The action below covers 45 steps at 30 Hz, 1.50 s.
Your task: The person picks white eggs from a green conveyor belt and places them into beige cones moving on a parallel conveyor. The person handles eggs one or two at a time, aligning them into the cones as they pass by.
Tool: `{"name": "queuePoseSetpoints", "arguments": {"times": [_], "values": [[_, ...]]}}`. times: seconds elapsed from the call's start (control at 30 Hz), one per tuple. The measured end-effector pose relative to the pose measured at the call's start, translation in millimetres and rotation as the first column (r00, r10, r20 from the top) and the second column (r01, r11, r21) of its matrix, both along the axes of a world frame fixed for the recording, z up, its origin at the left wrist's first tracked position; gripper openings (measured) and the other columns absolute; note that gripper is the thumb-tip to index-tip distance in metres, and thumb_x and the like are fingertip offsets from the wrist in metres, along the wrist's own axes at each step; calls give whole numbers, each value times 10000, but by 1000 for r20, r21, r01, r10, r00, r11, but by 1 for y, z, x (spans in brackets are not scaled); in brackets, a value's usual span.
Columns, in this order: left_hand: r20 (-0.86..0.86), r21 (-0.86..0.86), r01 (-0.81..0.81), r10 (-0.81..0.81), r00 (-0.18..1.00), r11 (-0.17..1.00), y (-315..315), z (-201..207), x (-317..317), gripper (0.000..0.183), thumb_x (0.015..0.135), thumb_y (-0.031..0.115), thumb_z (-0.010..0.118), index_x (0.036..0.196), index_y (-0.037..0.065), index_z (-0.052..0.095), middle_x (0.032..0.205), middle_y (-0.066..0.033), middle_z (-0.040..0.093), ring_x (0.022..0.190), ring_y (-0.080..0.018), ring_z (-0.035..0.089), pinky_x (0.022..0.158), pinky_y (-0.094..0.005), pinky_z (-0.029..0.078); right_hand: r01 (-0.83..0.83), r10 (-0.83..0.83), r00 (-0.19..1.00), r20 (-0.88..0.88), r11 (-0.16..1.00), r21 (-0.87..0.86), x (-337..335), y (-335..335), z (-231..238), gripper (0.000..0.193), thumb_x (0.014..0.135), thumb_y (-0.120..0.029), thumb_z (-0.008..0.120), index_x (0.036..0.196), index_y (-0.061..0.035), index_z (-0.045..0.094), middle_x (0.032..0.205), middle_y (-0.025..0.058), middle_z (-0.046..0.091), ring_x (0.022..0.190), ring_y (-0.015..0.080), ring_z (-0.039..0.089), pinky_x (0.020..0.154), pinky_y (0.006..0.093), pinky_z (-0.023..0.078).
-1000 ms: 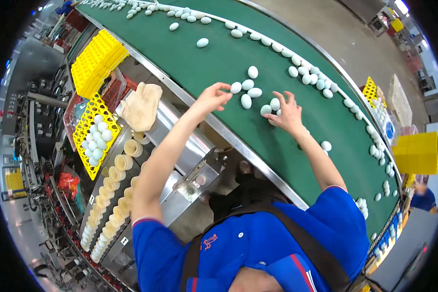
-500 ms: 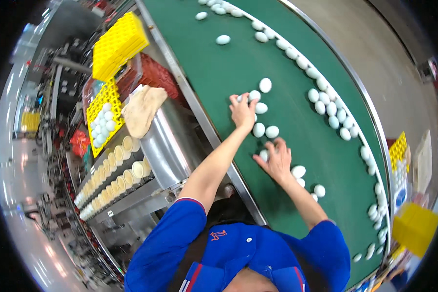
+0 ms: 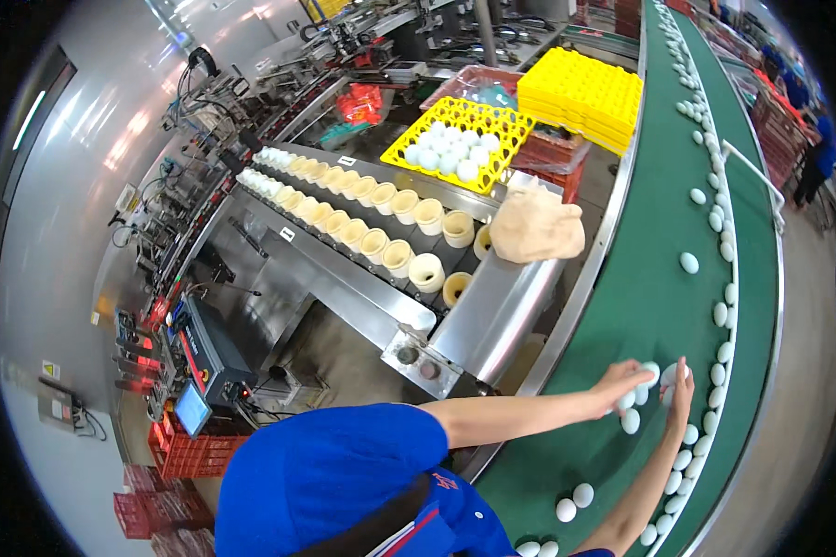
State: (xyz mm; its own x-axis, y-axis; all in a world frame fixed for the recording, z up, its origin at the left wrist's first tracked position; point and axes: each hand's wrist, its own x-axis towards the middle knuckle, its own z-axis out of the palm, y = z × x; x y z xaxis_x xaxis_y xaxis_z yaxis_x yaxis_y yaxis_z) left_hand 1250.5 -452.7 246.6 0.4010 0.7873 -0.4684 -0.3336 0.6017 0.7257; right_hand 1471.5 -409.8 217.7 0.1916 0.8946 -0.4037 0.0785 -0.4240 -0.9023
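Observation:
Both my hands are over the green conveyor belt [image 3: 622, 306], close together. My left hand [image 3: 613, 388] is curled round several pale blue-white eggs [image 3: 650, 373], which show at its fingertips. A single egg [image 3: 631, 421] shows just below these fingers. Facing it, my right hand [image 3: 681, 397] is cupped with its fingers pointing up the belt, and an egg [image 3: 669, 374] sits against its inner side. The lower fingers of both hands are partly hidden. Nearer to me, two loose eggs [image 3: 574, 502] lie on the belt.
A row of eggs [image 3: 718, 373] lines the white divider along the belt. Left of the belt stand a steel machine with cream cups [image 3: 398, 255], a beige cloth or glove [image 3: 536, 226], a yellow tray [image 3: 409, 147] holding several eggs, and stacked yellow trays [image 3: 581, 93].
My view has swung left toward the machine. My hands have come together, from spread over loose eggs to gathered round several of them.

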Motion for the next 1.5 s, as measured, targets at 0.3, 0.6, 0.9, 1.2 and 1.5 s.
{"name": "queuePoseSetpoints", "arguments": {"times": [0.3, 0.6, 0.9, 1.2, 1.5], "values": [[487, -127, 481, -368, 792, 867, -30, 136, -165, 591, 999, 636, 429, 1165, 85, 566, 966, -17, 607, 655, -122, 612, 356, -243, 449, -402, 465, 403, 788, 864, -304, -47, 61, 8, 570, 853, -552, 678, 1135, -56, 662, 1143, 315, 622, 1067, 449, 631, 930, 508, 525], [448, -132, 411, -316, 836, 902, -50, 145, -332, 724, 947, 753, 430, 1174, 82, 582, 1006, -42, 609, 707, -117, 605, 368, -239, 423, -331, 374, 298, 879, 904, -272, -73, 64, -1, 544, 782, -498, 748, 1073, -46, 664, 1009, 224, 659, 984, 397, 679, 828, 485, 562], [-430, 339, -250, 386, 816, 907, -8, 169, -617, 550, 888, 422, 754, 1299, 92, 597, 1024, -26, 678, 816, -81, 632, 546, -245, 522, -182, 256, 746, -615, 966, 182, -278, 47, 170, 477, 1035, -510, 481, 1323, -133, 528, 1192, 116, 634, 689, 152, 586, 432, 246, 461], [-759, 485, 123, 487, -432, 866, 104, 166, -957, 502, 693, 376, 857, 1114, 144, 711, 1248, -228, 498, 1012, -437, 653, 911, -479, 541, -819, 899, 379, -220, 437, 371, -749, 96, 209, 447, 980, -342, 670, 1313, -72, 542, 1017, 85, 618, 678, 110, 607, 531, 241, 464], [-753, 557, 328, 630, -187, 763, 132, 138, -980, 347, 906, 151, 629, 1248, 96, 623, 1164, -178, 583, 1027, -397, 639, 851, -495, 521, -936, 560, 336, 758, 109, 334, -974, 137, 160, 527, 832, -442, 767, 1201, -103, 603, 1283, 206, 538, 990, 411, 663, 845, 489, 563]]}}
